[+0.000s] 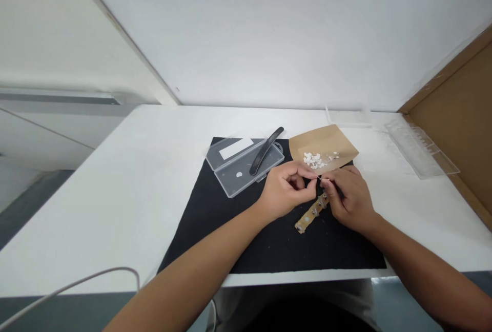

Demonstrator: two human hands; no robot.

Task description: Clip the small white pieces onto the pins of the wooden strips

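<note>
Hands [286, 187] [350, 200] both pinching tiny piece [319, 178] above black mat [307, 254]; white table [115, 183], white wall [288, 40] behind.

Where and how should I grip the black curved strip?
Likely the far end of the black strip, coming from above and pinching its narrow sides: that end juts past the clear case, while the near end lies over it.

Light is bright; shadows soft (edges stretched).
</note>
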